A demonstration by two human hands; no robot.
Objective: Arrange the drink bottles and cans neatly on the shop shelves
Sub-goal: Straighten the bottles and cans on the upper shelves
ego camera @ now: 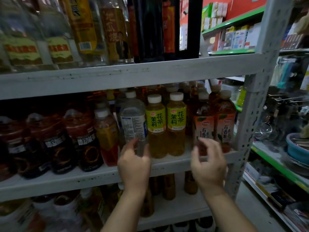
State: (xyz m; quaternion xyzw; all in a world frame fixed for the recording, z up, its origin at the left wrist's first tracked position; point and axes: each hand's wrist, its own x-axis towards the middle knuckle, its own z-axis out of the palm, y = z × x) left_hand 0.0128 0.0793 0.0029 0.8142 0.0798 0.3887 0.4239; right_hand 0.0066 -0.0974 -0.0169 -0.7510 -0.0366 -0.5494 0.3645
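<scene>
A clear water bottle [133,119] with a white cap stands at the front of the middle shelf [167,162], and my left hand [133,164] grips its base. To its right stand two yellow-labelled jasmine tea bottles [165,124]. Further right are two amber tea bottles with peach labels [215,124]. My right hand [209,164] hovers in front of the left one of these, fingers curled and apart, holding nothing. It looks blurred.
Dark large bottles [55,141] and a red drink bottle [107,136] fill the shelf's left part. Tall liquor bottles [66,30] stand on the shelf above, more bottles [168,186] below. A perforated metal upright [250,114] bounds the right side, with cluttered goods racks [284,148] beyond.
</scene>
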